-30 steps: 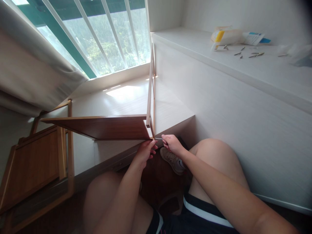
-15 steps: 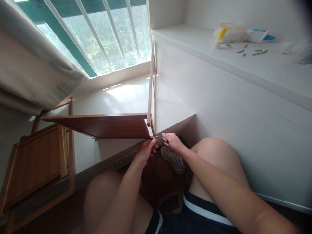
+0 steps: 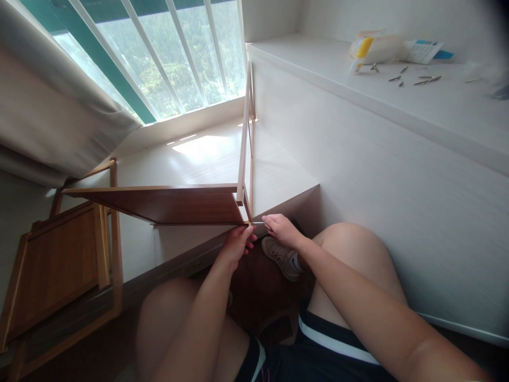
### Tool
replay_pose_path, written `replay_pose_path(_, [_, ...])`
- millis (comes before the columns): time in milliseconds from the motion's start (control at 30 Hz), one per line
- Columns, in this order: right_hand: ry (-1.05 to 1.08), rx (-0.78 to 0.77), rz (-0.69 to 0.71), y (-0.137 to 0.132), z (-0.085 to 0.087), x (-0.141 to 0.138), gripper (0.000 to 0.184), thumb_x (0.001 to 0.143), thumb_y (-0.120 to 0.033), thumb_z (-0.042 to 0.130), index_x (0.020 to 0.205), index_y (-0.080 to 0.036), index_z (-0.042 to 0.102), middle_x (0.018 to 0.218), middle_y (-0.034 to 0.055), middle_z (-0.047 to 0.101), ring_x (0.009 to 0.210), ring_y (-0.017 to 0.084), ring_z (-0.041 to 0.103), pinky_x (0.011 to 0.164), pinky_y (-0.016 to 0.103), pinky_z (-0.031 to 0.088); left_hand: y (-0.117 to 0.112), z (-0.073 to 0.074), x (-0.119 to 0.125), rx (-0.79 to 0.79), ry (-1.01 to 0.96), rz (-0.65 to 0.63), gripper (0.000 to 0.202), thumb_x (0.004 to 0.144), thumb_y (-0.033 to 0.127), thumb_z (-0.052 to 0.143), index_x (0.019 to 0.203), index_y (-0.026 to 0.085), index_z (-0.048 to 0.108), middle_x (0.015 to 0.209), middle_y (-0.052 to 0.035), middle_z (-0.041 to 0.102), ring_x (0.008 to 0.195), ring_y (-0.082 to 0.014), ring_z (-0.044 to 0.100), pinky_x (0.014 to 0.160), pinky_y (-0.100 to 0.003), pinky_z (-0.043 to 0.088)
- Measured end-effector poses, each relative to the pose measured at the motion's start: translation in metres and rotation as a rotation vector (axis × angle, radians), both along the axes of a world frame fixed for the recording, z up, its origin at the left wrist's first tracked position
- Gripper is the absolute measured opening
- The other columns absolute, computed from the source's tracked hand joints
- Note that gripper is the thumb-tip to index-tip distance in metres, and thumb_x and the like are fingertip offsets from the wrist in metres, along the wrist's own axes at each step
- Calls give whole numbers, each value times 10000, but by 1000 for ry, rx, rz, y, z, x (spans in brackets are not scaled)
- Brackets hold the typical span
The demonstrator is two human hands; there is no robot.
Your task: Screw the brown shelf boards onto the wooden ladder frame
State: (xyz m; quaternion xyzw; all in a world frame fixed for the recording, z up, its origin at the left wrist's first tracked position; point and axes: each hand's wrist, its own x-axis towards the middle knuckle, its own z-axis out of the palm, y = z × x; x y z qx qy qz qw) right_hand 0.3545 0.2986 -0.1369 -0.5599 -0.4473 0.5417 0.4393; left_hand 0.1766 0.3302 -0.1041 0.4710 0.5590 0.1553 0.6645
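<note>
To the right of our hands rises a broad, flat white wall with a faint grain, capped by a smooth, square-edged shelf. Beyond our hands spreads the pale, matt bench. Farther off, a barred window meets a heavy beige curtain hanging in soft folds. Well to the left of our hands stands a honey-brown wooden frame, its corners rounded, its inset panel finely striped.

Just beyond our left hand, the reddish-brown panel, flat and smooth, slants over the bench; its near corner meets a slim, square-cut rail assembly running away toward the window. Our left hand brings thumb and fingers to that corner, though whether they clamp it we cannot tell. Our right hand, just beside it, grips a thin, straight metal rod pointing at the joint. Up on the shelf, a crinkled clear packet lies behind slender, shiny screws.
</note>
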Motion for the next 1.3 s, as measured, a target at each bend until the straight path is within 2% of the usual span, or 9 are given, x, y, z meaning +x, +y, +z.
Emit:
replay_pose_path(133, [-268,144,34,-5,0,3,462,962,-502,433,611,-202,447,554,-19,480,535,123,410,552,253,307,0,-1,-2,4,-10,-11,416,811,486,611,1080,179,692,851,-49,656,599,-87,512,506,-191,326])
replay_pose_path(367, [-502,259,-40,-12,-2,0,384,984,-414,427,664,-206,472,651,-2,524,619,146,438,627,263,309,1,1,-1,0,-11,3,409,795,485,628,1060,182,698,853,-51,664,585,-85,514,501,-196,325])
replay_pose_path(467, [-494,250,-29,-12,-3,0,386,984,-419,429,668,-205,484,654,-4,530,625,147,454,637,259,318,1,2,-1,1,-9,-1,404,802,482,623,1060,181,699,853,-49,662,586,-81,511,502,-193,325])
replay_pose_path(700, [-307,182,-43,-11,-3,-3,470,980,-485,412,612,-199,472,592,-14,509,590,138,462,612,257,340,1,1,-2,5,-12,4,410,797,494,627,1053,183,699,843,-52,668,577,-84,514,499,-198,322])
replay_pose_path(1000, [-235,134,-36,-8,-1,-3,494,965,-516,420,584,-203,446,534,-21,460,537,132,419,563,257,319,2,0,-2,-3,-12,1,404,804,482,618,1056,178,702,837,-47,666,587,-86,515,503,-195,327])
replay_pose_path(1067, [-269,143,-17,-8,0,-2,484,976,-496,406,592,-203,448,537,-18,468,538,135,428,570,258,315,2,0,-3,-4,-10,0,403,813,474,610,1068,175,700,837,-47,662,593,-86,517,504,-192,330])
replay_pose_path(1167, [-436,197,3,-10,2,4,425,979,-444,426,629,-205,460,581,-10,497,567,142,437,601,263,302,3,0,-3,-8,-4,-1,396,820,467,608,1065,170,701,838,-51,656,595,-84,512,500,-187,328])
replay_pose_path(1300, [-589,242,-42,-11,5,11,382,988,-422,418,671,-212,458,621,1,516,598,154,449,625,267,290,5,1,-4,-8,-1,0,394,822,468,610,1060,167,702,845,-54,655,593,-79,504,496,-182,320])
